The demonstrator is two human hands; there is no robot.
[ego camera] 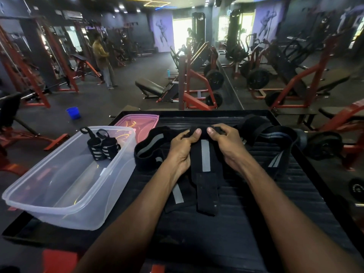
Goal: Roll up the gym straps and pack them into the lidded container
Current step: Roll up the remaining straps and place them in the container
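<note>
Head view: left hand (182,146) and right hand (226,144) pinch the grey-striped wrist strap's (205,154) far end; its tail trails toward the platform's (275,203) near edge.

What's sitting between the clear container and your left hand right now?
In the head view, a black strap with a grey stripe lies looped between the clear container and the left hand, beside the container's wall.
</note>
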